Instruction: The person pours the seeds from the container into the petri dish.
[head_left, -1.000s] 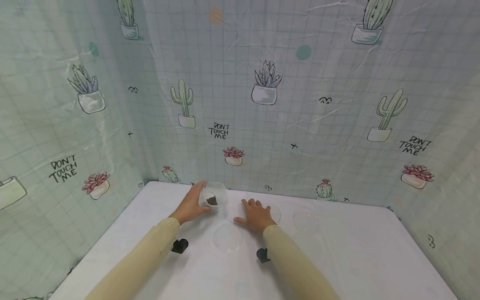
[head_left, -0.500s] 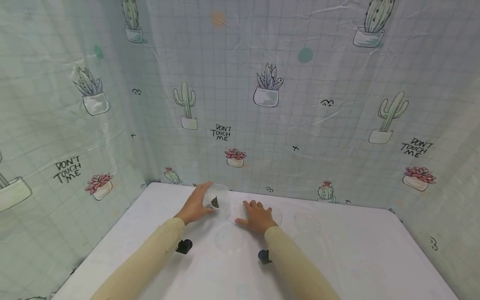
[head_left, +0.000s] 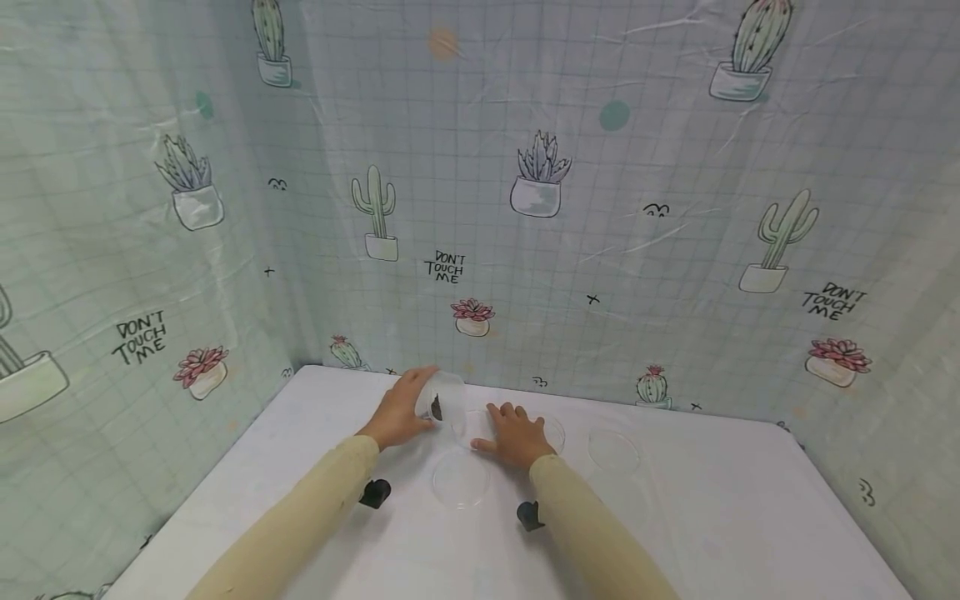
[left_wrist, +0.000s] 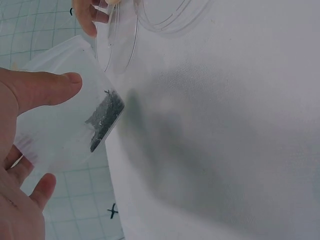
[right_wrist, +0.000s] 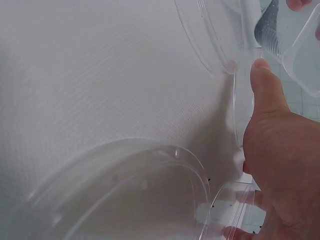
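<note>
In the head view my left hand (head_left: 397, 412) grips a translucent plastic tub (head_left: 452, 398) from its left side. The tub is tipped to the right, above the table's back part. Dark, dry-looking crumbs (left_wrist: 106, 120) lie against its lower side in the left wrist view. My right hand (head_left: 517, 437) stays low over the table with fingers spread, its thumb (right_wrist: 265, 82) at the edge of a clear round dish (right_wrist: 243, 107). The tub's mouth faces this dish. A second clear dish (head_left: 556, 434) is partly hidden behind the right hand.
Another clear round dish (head_left: 461, 481) lies nearer, between the forearms, and one more dish (head_left: 613, 450) sits right of the right hand. Black wrist mounts (head_left: 375, 493) hang below the sleeves. A cactus-print sheet (head_left: 525, 250) stands behind the white table (head_left: 720, 517).
My left hand has moved slightly right and tilted the tub further over, toward the dish by the right hand. The right hand holds its place. The head view has shifted a little.
</note>
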